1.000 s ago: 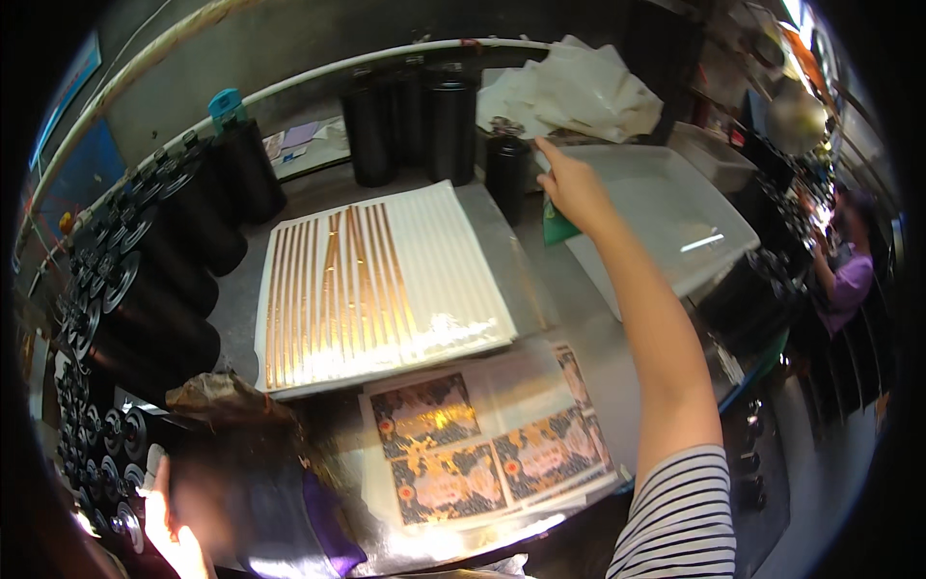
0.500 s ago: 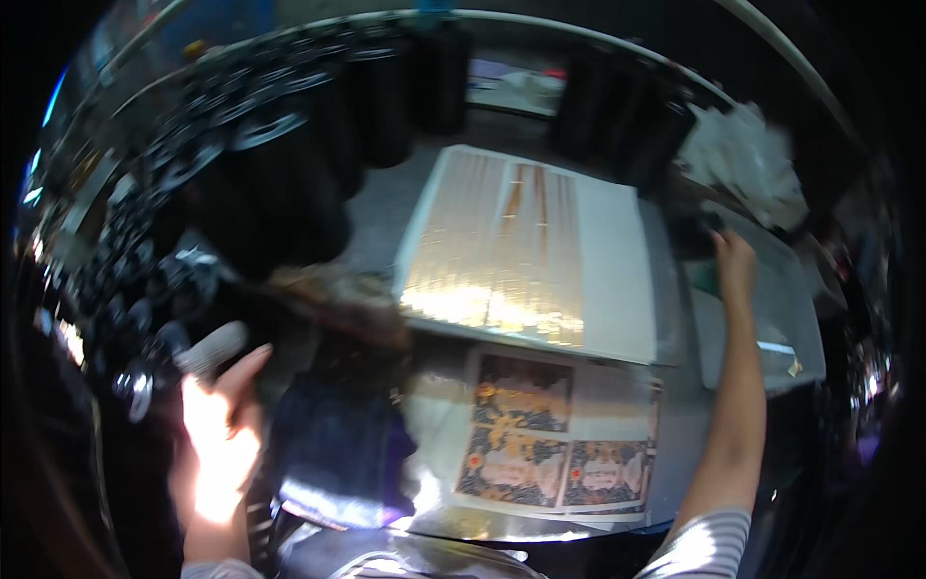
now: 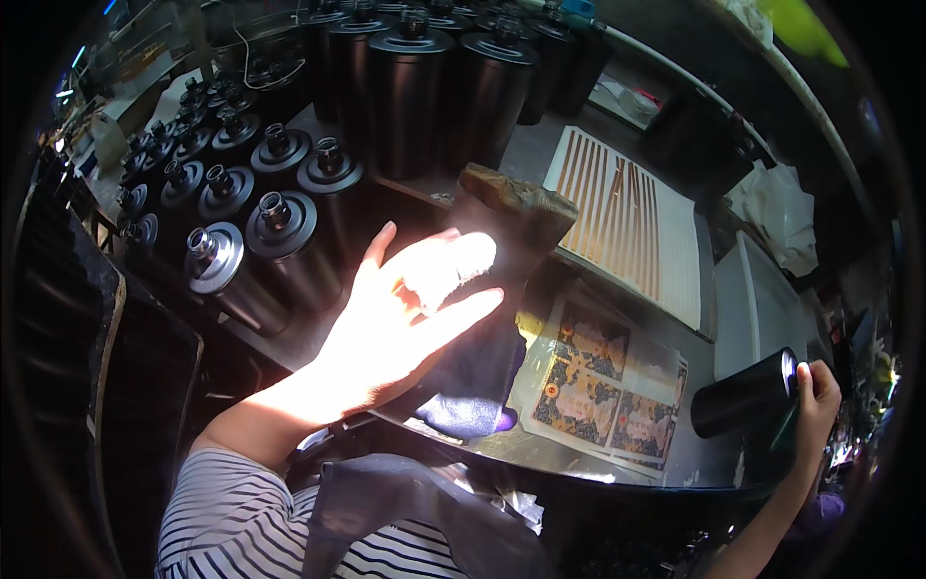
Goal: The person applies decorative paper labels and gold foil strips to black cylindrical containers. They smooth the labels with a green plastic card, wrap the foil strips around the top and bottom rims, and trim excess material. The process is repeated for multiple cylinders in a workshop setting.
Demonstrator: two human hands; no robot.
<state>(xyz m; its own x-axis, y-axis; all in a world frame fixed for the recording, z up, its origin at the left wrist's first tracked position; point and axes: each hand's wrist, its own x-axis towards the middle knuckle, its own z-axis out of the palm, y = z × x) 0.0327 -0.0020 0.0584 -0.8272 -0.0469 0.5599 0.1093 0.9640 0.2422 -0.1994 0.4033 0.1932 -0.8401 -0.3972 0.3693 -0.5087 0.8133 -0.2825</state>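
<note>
**One bottle in hand, the other hand open**

Head view: the right hand point(image 3: 815, 400) is closed around a black bottle point(image 3: 745, 394) lying on its side, cap end against the palm. The left hand point(image 3: 405, 314) is spread open, holding nothing, above a dark cloth point(image 3: 477, 381). Left of it stand rows of black bottles point(image 3: 280, 217); between both hands lies a printed sheet point(image 3: 598, 372).

Printed label sheet point(image 3: 603, 378): lies flat near the front edge of the worktop point(image 3: 694, 454), right of centre; pale glossy sheet with 3 ornate rectangular labels in orange, gold and dark tones.
Striped sheet point(image 3: 629, 217): lies behind the label sheet, toward the worktop's back edge; white rectangle carrying thin gold strips in parallel rows.
Screens and signs: none visible.
</note>
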